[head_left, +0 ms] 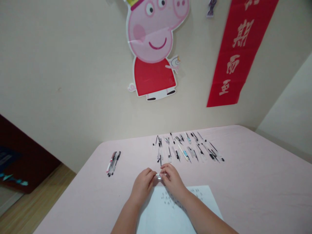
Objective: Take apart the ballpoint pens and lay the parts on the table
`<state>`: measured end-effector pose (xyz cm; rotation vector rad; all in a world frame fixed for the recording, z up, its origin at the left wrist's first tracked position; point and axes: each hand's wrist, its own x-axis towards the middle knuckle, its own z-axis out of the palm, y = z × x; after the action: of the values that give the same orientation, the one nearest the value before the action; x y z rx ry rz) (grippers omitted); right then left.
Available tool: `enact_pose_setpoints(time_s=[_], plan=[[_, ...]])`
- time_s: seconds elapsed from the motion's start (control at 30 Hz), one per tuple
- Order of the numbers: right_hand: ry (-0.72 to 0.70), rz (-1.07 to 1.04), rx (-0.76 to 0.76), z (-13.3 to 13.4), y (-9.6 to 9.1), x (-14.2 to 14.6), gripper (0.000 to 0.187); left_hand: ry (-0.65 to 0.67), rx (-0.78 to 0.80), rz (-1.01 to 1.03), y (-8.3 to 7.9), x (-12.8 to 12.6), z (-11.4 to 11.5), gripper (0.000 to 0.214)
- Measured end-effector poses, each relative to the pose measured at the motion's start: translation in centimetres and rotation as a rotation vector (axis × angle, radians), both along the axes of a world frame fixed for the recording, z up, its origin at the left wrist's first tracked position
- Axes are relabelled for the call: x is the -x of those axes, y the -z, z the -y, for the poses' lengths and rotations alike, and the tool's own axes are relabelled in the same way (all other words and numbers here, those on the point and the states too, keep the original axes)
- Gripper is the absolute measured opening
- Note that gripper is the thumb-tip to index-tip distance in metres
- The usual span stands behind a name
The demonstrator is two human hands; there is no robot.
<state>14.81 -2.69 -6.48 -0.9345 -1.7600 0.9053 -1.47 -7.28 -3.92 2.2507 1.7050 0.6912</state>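
Between the fingertips of both my hands is a small clear and whitish pen part [158, 176]; its exact shape is mostly hidden. My left hand [144, 182] pinches its left end, and my right hand [172, 179] closes on the right end. A thin dark refill [160, 160] shows just past my right fingertips; I cannot tell whether they touch it. Under my forearms lies a white sheet of paper [165, 219] with several small dark pieces or marks [168, 198] near its upper part, some covered by my right arm.
Beyond my hands, several disassembled pens [186, 152], with barrels, caps and refills, lie in two rough rows. To the left, several whole pens [113, 164] lie side by side. The pink-covered table [258, 182] meets a wall with a pig cutout [156, 76] and a red banner [229, 74].
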Motion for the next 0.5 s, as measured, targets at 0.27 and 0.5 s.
enact_pose_setpoints(time_s=[0.27, 0.5], plan=[[-0.002, -0.079, 0.003, -0.16, -0.09, 0.01, 0.019, -0.020, -0.041, 0.028, 0.24, 0.35, -0.14, 0.022], [0.029, -0.126, -0.016, -0.56, 0.27, -0.07, 0.014, -0.055, -0.058, 0.047, -0.03, 0.31, -0.08, 0.023]])
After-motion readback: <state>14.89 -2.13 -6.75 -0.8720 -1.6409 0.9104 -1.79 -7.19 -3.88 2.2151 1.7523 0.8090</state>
